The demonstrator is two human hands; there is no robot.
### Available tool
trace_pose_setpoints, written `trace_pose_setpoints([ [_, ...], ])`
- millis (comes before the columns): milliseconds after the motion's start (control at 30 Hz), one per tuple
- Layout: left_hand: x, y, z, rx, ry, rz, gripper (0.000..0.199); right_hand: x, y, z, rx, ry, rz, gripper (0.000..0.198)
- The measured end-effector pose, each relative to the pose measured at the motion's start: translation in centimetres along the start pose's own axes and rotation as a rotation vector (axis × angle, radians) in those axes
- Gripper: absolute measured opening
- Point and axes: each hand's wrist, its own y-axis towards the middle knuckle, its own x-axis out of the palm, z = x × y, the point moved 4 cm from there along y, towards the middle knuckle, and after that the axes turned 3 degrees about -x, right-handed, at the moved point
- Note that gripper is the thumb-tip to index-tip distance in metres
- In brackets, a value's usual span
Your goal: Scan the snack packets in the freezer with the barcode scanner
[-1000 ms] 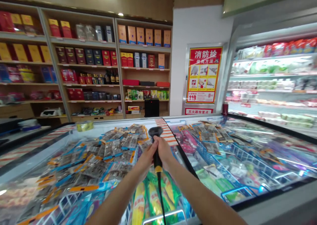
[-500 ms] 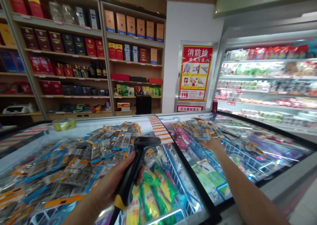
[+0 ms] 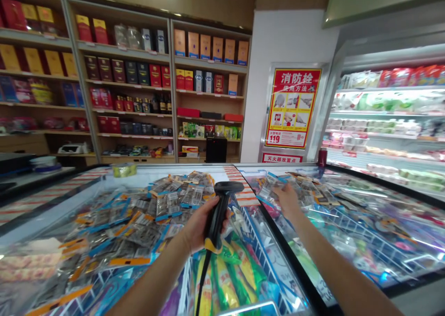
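Curls left hand [image 3: 203, 222] round barcode scanner [image 3: 218, 212], six o'clock; apparently pinches blue-edged packet [image 3: 269, 185] in right hand [image 3: 289, 199], four o'clock; if loosely, risks dropping it.

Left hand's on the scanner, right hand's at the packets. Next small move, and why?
I'd have the right hand bring the packet at its fingertips toward the scanner, probably: the left hand holds the scanner by its handle, head up, while that packet is apart from it. Whether the fingertips grip the packet is hard to tell.
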Motion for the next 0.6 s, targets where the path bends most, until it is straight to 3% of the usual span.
trace_pose_setpoints([
  [167, -0.9, -0.2, 0.0, 0.023, 0.061, -0.015, 0.035, 1.2, -0.8, 1.4, 0.037, -0.045, -0.151, 0.021],
  [400, -0.9, 0.0, 0.9, 0.058, 0.107, 0.008, 0.037, -0.1, -0.4, 2.8, 0.161, -0.069, -0.135, 0.028],
  [533, 0.1, -1.0, -0.1, 0.023, 0.167, 0.069, 0.036, -0.7, -1.5, 2.0, 0.222, -0.306, -0.301, 0.049],
  [600, 0.3, -1.9, -0.8, 0.010, 0.203, 0.103, 0.035, -1.3, -1.9, 1.6, 0.261, -0.468, -0.402, 0.042],
])
